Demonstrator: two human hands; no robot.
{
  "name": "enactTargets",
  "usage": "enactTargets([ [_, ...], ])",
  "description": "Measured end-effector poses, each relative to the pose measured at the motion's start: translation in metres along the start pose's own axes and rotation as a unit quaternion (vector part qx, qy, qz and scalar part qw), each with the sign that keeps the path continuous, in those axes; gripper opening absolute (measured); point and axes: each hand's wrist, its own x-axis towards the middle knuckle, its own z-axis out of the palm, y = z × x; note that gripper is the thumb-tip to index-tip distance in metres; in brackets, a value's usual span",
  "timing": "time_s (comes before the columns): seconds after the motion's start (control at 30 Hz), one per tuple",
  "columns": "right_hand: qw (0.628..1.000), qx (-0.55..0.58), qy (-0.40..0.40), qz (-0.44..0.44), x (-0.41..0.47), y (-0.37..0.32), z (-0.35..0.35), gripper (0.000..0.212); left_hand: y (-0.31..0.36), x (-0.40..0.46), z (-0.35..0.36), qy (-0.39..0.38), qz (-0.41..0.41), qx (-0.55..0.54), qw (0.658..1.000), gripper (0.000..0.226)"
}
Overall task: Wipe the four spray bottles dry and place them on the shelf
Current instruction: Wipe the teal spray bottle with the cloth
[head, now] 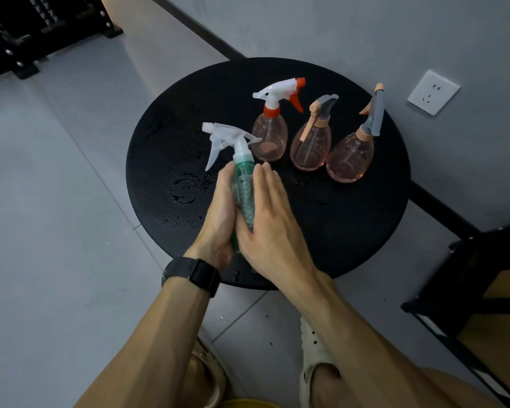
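Your left hand [218, 219] grips the green spray bottle [242, 184] low on its body; your right hand [270, 219] lies flat-fingered against it. The bottle's long axis tilts away from you over the round black table [351, 225], near its front edge. No cloth is discernible.

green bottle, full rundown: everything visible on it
The green spray bottle has a translucent green plastic body and a whitish translucent trigger head pointing left. It is held above the wet black round table, tilted slightly. The left hand grips its lower body; the right hand presses a textured cloth flat against it.
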Motion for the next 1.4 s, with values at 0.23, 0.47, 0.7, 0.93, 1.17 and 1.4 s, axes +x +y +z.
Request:
enactTargets([
  [0.23, 1.0, 0.0, 0.004, 0.001, 0.009, -0.001, -0.007, 0.065, 0.001, -0.004, 0.003, 0.01, 0.004, 0.036, 0.999, 0.058],
  [0.47, 0.999, 0.033, 0.005, 0.017, 0.024, 0.003, -0.021, 0.062, -0.004, -0.009, 0.013, 0.003, -0.003, 0.033, 0.999, 0.055],
  [0.7, 0.999, 0.037, 0.011, 0.005, 0.018, 0.003, -0.016, 0.062, -0.003, -0.004, 0.005, 0.02, -0.01, 0.041, 0.999, 0.068],
  [0.93, 0.999, 0.021, 0.026, -0.016, 0.002, -0.005, -0.004, 0.062, 0.004, -0.001, -0.006, 0.027, -0.001, 0.033, 0.999, 0.075],
  [1.17, 0.999, 0.053, 0.014, 0.003, 0.014, -0.008, -0.016, 0.061, 0.003, -0.003, -0.001, 0.042, 0.011, 0.053, 0.998, 0.06],
  [1.4, 0.998, 0.056, 0.002, 0.015, 0.023, -0.004, -0.025, 0.059, -0.003, -0.006, 0.007, 0.023, -0.004, 0.014, 1.0, 0.053],
])
